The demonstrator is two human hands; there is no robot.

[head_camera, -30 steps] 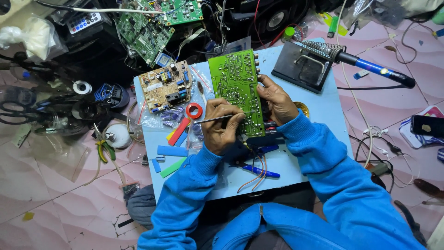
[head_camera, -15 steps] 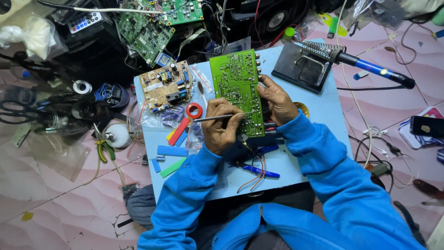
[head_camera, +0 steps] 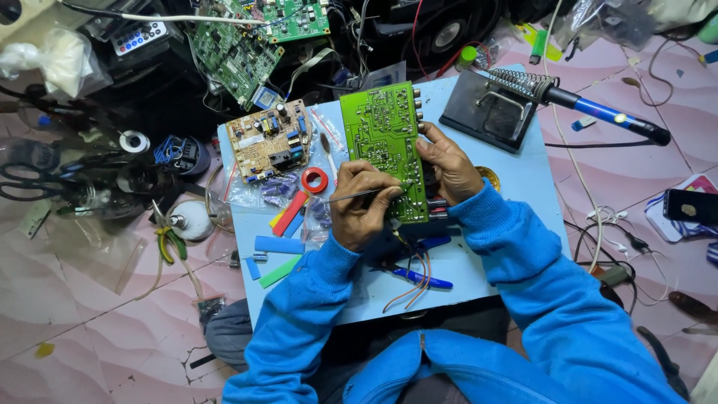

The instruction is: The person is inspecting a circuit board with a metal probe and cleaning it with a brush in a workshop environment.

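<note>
Head view, left to right: scissors [head_camera: 30, 179] and pliers [head_camera: 170, 241] lie on the floor beside the blue work board [head_camera: 516, 187]. Left hand [head_camera: 361, 206] is closed around thin metal tweezers [head_camera: 351, 196], tips touching the solder side of the green circuit board [head_camera: 383, 142]. Right hand [head_camera: 449, 166] grips that board's right edge, propping it tilted over the work board. Risk: a slip could bridge or scratch traces; loose wires [head_camera: 411, 280] beneath may snag. Soldering iron [head_camera: 591, 112] rests in its stand nearby, a burn hazard.
</note>
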